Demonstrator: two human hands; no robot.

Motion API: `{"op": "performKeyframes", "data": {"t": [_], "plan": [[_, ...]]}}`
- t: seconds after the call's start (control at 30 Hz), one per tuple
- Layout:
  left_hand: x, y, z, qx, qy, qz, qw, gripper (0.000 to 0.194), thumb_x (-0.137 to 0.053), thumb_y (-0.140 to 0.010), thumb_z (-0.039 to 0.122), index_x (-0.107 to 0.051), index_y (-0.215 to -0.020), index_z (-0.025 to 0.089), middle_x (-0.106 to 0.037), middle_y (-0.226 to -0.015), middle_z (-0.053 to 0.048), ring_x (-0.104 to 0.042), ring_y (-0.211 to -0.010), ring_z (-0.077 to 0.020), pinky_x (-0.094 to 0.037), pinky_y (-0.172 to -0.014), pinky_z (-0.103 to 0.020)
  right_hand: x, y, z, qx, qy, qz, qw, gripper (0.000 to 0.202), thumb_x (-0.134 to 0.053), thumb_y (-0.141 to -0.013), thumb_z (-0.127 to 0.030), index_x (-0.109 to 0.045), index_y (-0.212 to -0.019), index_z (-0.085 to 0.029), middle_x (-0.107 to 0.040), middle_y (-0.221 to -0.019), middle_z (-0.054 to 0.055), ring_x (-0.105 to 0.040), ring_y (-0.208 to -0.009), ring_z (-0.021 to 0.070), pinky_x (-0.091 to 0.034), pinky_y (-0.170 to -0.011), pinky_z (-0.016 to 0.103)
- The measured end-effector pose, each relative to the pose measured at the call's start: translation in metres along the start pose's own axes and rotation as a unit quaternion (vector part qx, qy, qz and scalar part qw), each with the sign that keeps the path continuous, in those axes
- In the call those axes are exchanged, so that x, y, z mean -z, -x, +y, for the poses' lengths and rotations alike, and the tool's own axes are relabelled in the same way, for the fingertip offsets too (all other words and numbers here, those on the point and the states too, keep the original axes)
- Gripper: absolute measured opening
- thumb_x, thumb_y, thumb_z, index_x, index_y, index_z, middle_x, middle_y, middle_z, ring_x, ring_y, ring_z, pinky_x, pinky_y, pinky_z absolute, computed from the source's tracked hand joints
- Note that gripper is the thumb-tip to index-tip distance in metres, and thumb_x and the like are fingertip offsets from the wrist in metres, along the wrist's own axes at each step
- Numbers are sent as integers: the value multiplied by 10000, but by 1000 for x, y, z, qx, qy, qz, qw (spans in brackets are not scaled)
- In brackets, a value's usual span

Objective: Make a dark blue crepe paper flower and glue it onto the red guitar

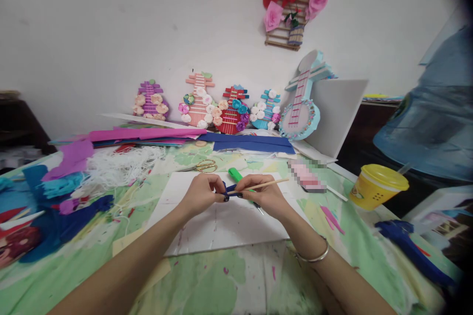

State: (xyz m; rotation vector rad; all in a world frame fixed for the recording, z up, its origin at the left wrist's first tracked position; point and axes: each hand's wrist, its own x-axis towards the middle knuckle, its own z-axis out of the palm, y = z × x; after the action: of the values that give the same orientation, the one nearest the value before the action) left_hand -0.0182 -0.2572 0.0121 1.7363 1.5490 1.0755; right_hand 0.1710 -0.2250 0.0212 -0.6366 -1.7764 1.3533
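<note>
My left hand (206,192) pinches one end of a small dark blue strip (231,189), perhaps crepe paper. At the strip's other end, my right hand (264,194) is closed on a thin wooden stick (269,184) that points up to the right. The fingers of both hands nearly meet, and the stick's left tip lies against the blue strip. Beneath them is a white board (207,226). A green-handled tool (234,174) with a thin metal tip lies on the board, partly hidden behind my right hand. Just beyond the board rest gold-handled scissors (205,166).
White string (125,162) and coloured paper scraps (74,157) pile up at the left. Blue paper sheets (251,142) lie at the back, before several decorated paper instruments (231,113). A yellow cup (379,187) and a blue glue gun (410,251) stand at the right.
</note>
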Motion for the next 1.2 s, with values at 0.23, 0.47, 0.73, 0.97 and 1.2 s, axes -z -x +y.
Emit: {"op": "performKeyframes", "data": {"t": [0.23, 0.47, 0.73, 0.97, 1.2], "plan": [[-1, 0, -2, -7, -3, 4, 1000, 92, -705, -519, 165, -621, -557, 162, -640, -603, -7, -567, -638, -168, -429, -632, -278, -1, 0, -3, -2, 0, 5, 1000, 52, -696, -621, -171, -707, -668, -152, -630, -614, 7, -474, -552, 89, -383, -521, 233], [0, 0, -1, -3, -13, 7, 1000, 85, -704, -525, 159, -627, -562, 162, -638, -599, -4, -562, -633, -163, -430, -645, -283, -1, 0, -2, -2, -4, 4, 1000, 45, -690, -625, -160, -706, -666, -152, -609, -580, -3, -469, -541, 86, -384, -521, 231], [0, 0, 0, -3, -6, 5, 1000, 92, -706, -529, 180, -620, -557, 162, -638, -600, -6, -569, -634, -167, -433, -638, -283, -1, 0, -3, 4, 2, 5, 1000, 53, -691, -622, -185, -707, -665, -158, -629, -608, 6, -482, -553, 92, -398, -524, 236], [0, 0, -1, -7, -5, 7, 1000, 91, -703, -528, 176, -619, -562, 162, -643, -607, -7, -570, -636, -167, -431, -635, -281, 0, 0, 0, 6, 6, 5, 1000, 63, -698, -628, -193, -711, -682, -162, -643, -626, 9, -500, -557, 95, -406, -523, 235], [0, -1, -3, -17, -10, 11, 1000, 97, -707, -539, 206, -627, -573, 164, -637, -604, -4, -546, -615, -154, -415, -617, -270, -1, 0, -1, -7, -39, 12, 999, 139, -724, -635, -245, -696, -740, -159, -684, -674, 35, -623, -643, 156, -473, -587, 268]]}}
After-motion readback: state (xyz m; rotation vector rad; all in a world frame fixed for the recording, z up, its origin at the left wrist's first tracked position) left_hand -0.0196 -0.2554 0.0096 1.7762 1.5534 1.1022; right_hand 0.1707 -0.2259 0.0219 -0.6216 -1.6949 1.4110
